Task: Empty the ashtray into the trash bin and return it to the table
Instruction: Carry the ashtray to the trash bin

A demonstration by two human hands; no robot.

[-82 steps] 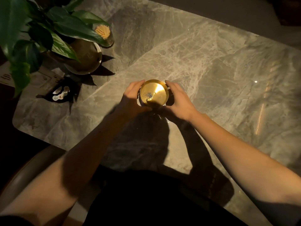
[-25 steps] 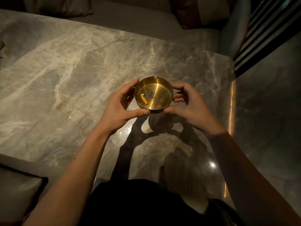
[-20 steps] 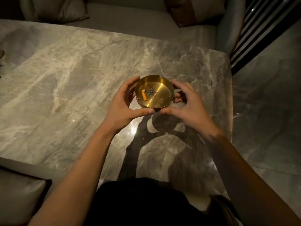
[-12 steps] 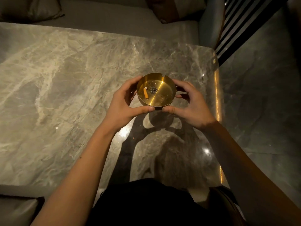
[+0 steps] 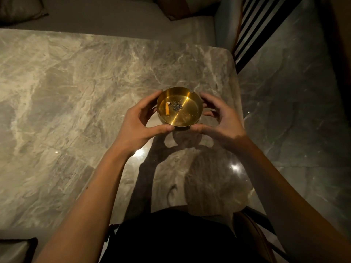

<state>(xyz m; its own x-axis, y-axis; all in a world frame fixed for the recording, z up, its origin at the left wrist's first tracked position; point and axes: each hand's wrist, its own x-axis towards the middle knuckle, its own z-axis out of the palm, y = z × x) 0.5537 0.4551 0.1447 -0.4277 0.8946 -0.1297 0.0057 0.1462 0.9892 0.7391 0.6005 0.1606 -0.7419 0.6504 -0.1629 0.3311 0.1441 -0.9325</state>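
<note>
A round brass ashtray (image 5: 185, 114) hangs level in the air above the right end of the grey marble table (image 5: 76, 95), casting a shadow below. Inside it lie an orange cigarette butt (image 5: 167, 110) and a small heap of grey ash (image 5: 177, 106). My left hand (image 5: 140, 126) grips its left side, thumb under the near rim. My right hand (image 5: 222, 122) grips its right side the same way. No trash bin is in view.
A grey sofa seat (image 5: 114, 18) with cushions (image 5: 17, 8) runs along the table's far edge. Polished stone floor (image 5: 294, 111) lies to the right of the table's right edge. Dark vertical slats (image 5: 254, 25) stand at the upper right. A chair edge (image 5: 252, 230) is under me.
Both hands lifted the ashtray off the table. The view swung right, from the plant end to the table's right end; over the last second it kept drifting right.
</note>
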